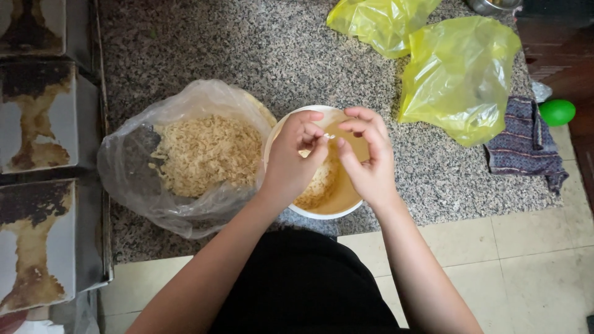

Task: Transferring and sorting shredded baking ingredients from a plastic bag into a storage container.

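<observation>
Both hands over white bowl (291, 120), sat on speckled granite table (247, 43). Left hand (289, 162) and right hand (370, 162) close together, fingertips nearly meeting above bowl centre. Tiny pale piece (328, 136) pinched between the fingertips; left grip closed on it, thumb and forefinger curled in. Right grip looks pinched at the same spot, but can't tell if actually holding the piece or just touching it. Piece too small to read a long axis.

Bowl holds brownish liquid plus a heap of pale grain-like stuff (318, 182) toward the left hand's side. Directly below both grips, so straight down from the piece.

Clear plastic bag (124, 161), open, full of the same pale stuff, just beside bowl on the left hand's side, touching or nearly touching the rim. Left hand nearer to it.

Two yellow plastic bags (458, 74) and a patterned cloth (526, 145) further off on the right hand's side, well apart from the hands.
</observation>
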